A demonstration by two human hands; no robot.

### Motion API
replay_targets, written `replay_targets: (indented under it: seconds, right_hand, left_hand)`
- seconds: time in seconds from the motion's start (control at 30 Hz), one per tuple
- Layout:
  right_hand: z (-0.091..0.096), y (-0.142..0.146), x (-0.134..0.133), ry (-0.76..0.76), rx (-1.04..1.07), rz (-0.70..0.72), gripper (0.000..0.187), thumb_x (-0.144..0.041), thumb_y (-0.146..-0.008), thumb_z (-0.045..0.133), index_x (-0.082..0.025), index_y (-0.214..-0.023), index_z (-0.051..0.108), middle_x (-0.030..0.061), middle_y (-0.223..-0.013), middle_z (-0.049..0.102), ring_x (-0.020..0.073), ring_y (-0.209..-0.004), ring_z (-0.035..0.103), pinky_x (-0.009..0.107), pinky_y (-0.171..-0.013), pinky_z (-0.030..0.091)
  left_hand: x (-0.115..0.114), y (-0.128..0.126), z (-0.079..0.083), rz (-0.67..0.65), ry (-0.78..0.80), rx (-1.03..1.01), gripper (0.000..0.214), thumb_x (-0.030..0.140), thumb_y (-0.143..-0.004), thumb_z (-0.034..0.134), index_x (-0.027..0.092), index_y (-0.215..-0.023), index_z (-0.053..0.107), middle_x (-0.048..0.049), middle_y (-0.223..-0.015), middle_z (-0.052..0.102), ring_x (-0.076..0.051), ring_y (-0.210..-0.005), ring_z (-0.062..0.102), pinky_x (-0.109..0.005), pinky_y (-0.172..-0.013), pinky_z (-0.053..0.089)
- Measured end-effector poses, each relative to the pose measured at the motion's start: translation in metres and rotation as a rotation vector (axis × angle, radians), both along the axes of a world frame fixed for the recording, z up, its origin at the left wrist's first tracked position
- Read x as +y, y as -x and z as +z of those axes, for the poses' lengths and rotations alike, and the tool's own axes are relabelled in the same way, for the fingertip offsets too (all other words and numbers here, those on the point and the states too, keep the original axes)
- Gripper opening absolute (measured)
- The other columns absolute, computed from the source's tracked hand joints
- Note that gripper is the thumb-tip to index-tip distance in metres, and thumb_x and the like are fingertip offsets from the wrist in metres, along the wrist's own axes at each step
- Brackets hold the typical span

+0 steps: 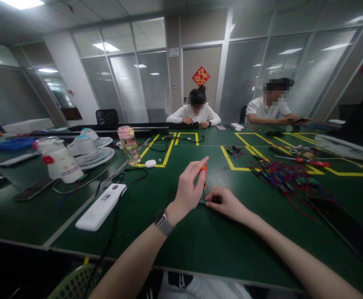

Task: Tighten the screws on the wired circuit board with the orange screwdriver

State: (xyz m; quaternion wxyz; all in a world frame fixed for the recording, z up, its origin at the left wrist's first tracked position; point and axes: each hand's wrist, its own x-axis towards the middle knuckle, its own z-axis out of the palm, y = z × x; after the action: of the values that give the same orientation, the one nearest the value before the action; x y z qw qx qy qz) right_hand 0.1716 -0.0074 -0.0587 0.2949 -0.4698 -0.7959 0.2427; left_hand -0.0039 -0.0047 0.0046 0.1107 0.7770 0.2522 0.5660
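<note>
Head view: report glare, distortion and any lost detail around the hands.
Head view: the ceiling light at top left burns out to white; bright patches mark the glass. Head view again: wide-angle distortion makes the white pillar lean outward; the lower left corner sinks into darkness; the board by the right hand is too small and soft to read.

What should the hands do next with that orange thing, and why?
Probably a small turn: the left hand could gently twist the orange-handled tool while the right hand keeps the small board steady. I'd pick that because the tool's shaft points down at the board, and the right fingertips seem to pinch its edge.
</note>
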Motion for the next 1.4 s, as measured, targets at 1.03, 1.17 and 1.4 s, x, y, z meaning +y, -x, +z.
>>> replay_targets:
  seconds: [1.03,1.17,1.4]
  right_hand:
    - [-0.0040,0.0000,0.0017,0.007,0.063,-0.024,0.007,-0.019,-0.074,0.070,-0.015,-0.079,0.072,0.0056,-0.081,0.068,0.0194,-0.076,0.063,0.031,-0.071,0.051]
    - [-0.0038,-0.0001,0.0015,0.011,0.069,-0.029,0.007,-0.019,-0.073,0.070,-0.015,-0.079,0.072,0.0054,-0.081,0.068,0.0196,-0.076,0.063,0.032,-0.073,0.051]
    - [-0.0021,-0.0010,0.0012,0.025,0.058,-0.020,0.009,-0.021,-0.074,0.070,-0.015,-0.080,0.072,0.0058,-0.084,0.069,0.0195,-0.077,0.063,0.032,-0.073,0.051]
  left_hand:
    - [-0.0022,-0.0035,-0.0022,-0.009,0.011,0.035,0.038,0.016,-0.098,0.042,0.023,-0.135,0.047,-0.0069,-0.114,0.059,-0.016,-0.099,0.060,-0.031,-0.088,0.050]
    - [-0.0006,-0.0022,-0.0024,0.151,-0.061,0.039,0.024,0.029,-0.090,0.062,0.023,-0.113,0.064,-0.0011,-0.088,0.053,-0.013,-0.076,0.056,-0.026,-0.072,0.051]
    - [-0.0007,-0.0007,0.0000,0.066,-0.047,0.077,0.040,0.016,-0.098,0.039,0.022,-0.137,0.046,-0.0068,-0.110,0.059,-0.016,-0.098,0.059,-0.031,-0.087,0.050]
